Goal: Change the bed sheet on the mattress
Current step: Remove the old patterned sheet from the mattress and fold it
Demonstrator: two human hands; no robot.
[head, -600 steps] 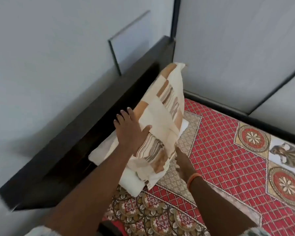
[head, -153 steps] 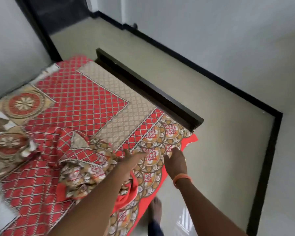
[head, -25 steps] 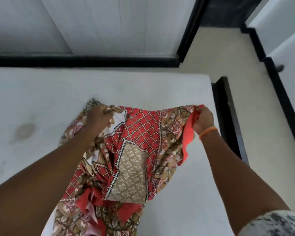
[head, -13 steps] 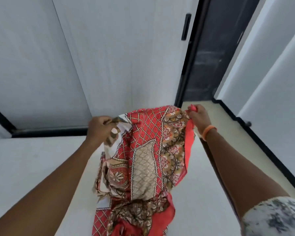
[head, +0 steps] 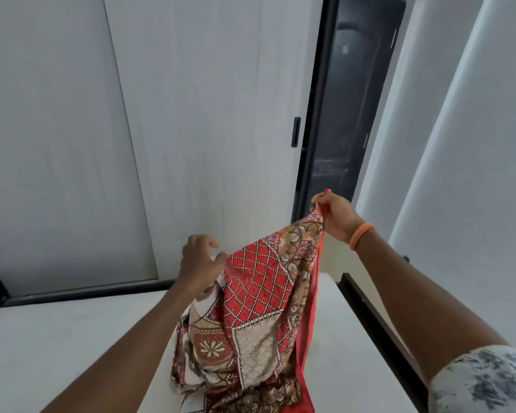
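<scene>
Bed sheet [head: 259,296] — pinched in right grip [head: 337,217], clutched in left grip [head: 198,263] — above bare mattress [head: 57,347].

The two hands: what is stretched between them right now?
In the head view, the red patterned bed sheet spans from the left hand to the right hand, hanging over the bare mattress.

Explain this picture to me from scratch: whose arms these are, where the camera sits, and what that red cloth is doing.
There is no machine here. The camera is worn on a person's head and looks forward and down, so the two arms reaching in from the bottom are that person's own. The left hand and the right hand, which has an orange band at the wrist, each grip an edge of a red patterned bed sheet and hold it up. The rest of the sheet hangs bunched onto the bare white mattress below. Behind are pale panels and a dark doorway.
</scene>
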